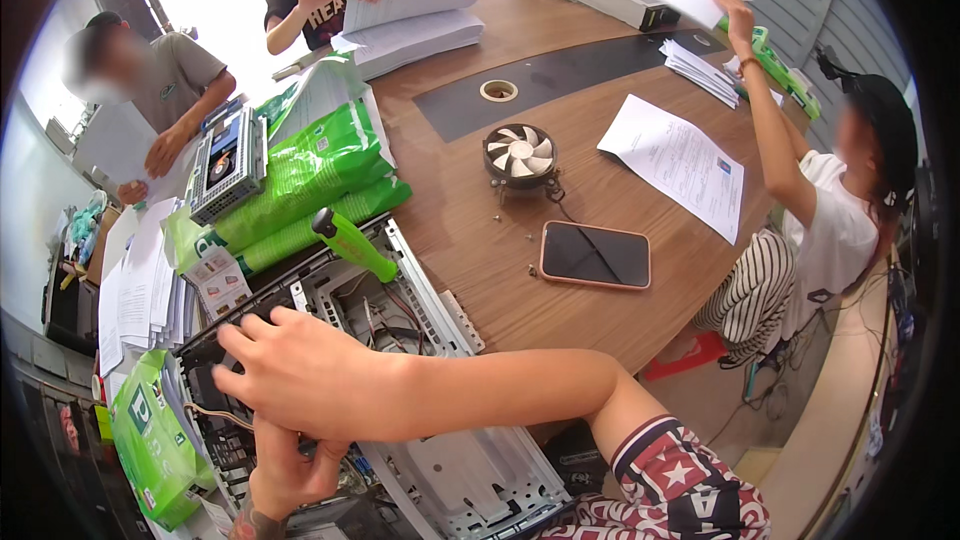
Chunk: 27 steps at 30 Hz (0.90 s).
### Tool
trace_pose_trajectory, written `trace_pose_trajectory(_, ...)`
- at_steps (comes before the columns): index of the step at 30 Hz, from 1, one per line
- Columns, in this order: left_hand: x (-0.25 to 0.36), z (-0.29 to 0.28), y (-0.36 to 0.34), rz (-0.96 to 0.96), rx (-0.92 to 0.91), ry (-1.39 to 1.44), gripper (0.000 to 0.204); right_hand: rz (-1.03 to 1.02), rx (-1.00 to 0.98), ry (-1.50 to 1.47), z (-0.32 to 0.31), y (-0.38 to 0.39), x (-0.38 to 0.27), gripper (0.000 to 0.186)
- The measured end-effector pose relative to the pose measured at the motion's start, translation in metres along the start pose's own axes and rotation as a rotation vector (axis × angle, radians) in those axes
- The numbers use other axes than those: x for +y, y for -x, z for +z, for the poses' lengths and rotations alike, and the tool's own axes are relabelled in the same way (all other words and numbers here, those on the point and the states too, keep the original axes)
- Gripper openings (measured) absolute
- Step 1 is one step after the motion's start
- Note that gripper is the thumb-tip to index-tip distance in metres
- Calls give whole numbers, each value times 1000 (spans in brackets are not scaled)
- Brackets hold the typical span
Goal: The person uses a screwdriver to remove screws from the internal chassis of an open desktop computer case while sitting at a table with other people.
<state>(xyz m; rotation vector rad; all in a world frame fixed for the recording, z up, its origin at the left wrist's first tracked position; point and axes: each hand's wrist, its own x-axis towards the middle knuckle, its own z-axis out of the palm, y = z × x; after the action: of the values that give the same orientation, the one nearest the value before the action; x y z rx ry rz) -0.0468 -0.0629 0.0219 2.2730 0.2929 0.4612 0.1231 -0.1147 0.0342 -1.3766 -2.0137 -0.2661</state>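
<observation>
An opened desktop computer case (440, 460) lies tilted in front of me, its metal frame, cables and boards exposed. My right hand (310, 370) reaches across it from the right, with fingers apart over the black part at the case's left side. Just below, my left hand (290, 470) is curled inside the case; its fingertips are partly covered by my right hand, and what they grip cannot be made out. A thin light-coloured cable (222, 414) runs beside them. A green-handled screwdriver (355, 245) rests on the case's far edge.
A round cooling fan (520, 155), small screws and a phone (595, 255) lie on the wooden table (460, 240). Green paper packs (300, 175) carry a metal drive unit (230, 165). People handle papers around the table; a printed sheet (680, 165) lies right.
</observation>
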Motion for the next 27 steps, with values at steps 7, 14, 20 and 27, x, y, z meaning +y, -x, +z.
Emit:
trace_pose_trajectory(7, -8, -3, 1, 188, -34, -211, 23, -44, -150, -287, -8, -4, 0, 18)
trace_pose_trajectory(14, 3, -7, -15, 327, -30, -326, 34, -34, -201, -174, -8, -2, 1, 15)
trace_pose_trajectory(20, -1, -2, -15, 364, -42, -343, 31, -8, -236, -212, -11, 2, 2, 15)
trace_pose_trajectory(27, 3, 5, -10, 326, 77, -265, 12, -40, -292, -242, -12, -5, -4, 14)
